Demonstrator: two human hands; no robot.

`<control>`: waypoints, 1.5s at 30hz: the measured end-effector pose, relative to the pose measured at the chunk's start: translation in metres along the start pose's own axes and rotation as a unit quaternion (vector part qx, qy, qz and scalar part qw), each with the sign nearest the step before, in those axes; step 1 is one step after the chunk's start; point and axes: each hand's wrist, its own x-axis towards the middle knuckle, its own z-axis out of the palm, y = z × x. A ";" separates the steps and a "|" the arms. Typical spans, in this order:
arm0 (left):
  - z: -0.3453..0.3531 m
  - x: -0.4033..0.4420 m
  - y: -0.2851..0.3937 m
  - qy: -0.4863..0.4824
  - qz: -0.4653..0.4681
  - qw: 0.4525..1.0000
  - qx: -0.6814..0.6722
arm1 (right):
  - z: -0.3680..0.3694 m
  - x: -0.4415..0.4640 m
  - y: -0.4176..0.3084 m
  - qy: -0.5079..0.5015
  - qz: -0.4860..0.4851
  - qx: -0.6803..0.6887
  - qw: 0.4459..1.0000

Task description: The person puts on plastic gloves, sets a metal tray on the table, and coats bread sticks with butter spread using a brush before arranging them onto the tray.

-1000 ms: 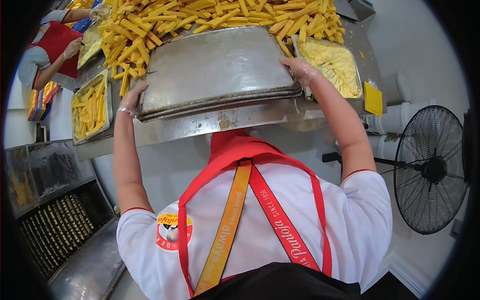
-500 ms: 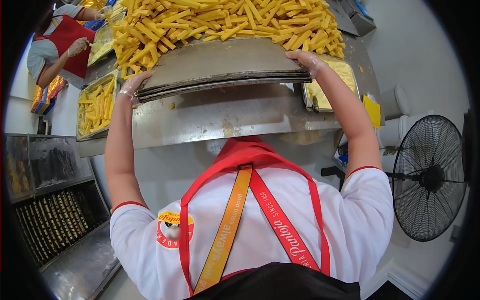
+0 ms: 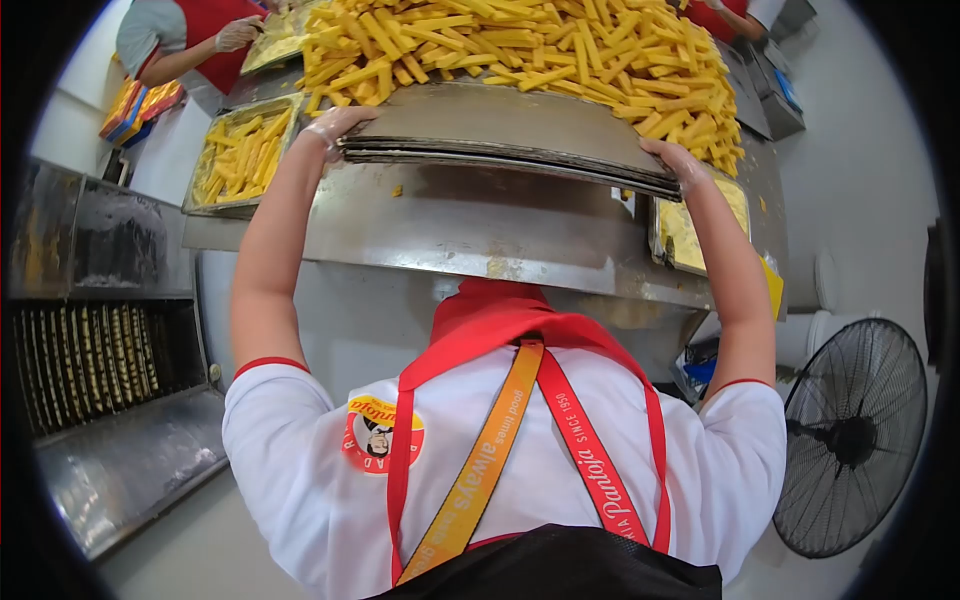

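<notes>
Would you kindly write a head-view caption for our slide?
Left hand and right hand grip a stack of metal trays near heaped yellow sticks.

1 black fan (image 3: 850, 441) stands at the right; at the left are 1 metal cabinet (image 3: 130, 460) and orange-and-blue packages (image 3: 130, 113).

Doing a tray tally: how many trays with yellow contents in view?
3: left tray, near the left hand; far tray, upper left, beside a co-worker; right tray, near the right hand, partly blocked. More may be hidden behind the yellow pile.
</notes>
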 end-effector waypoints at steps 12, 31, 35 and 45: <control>-0.009 0.028 -0.021 -0.013 0.017 1.000 0.019 | -0.001 -0.005 -0.009 0.041 0.006 -0.050 0.998; -0.008 0.048 -0.025 -0.023 -0.005 0.999 -0.026 | 0.016 -0.025 -0.029 0.083 0.037 -0.132 0.987; -0.008 0.048 -0.023 -0.016 -0.009 0.999 -0.041 | 0.021 -0.032 -0.036 0.114 0.066 -0.163 0.978; -0.001 0.044 -0.019 -0.044 0.031 0.992 -0.117 | -0.001 -0.016 -0.041 0.044 0.095 -0.125 0.987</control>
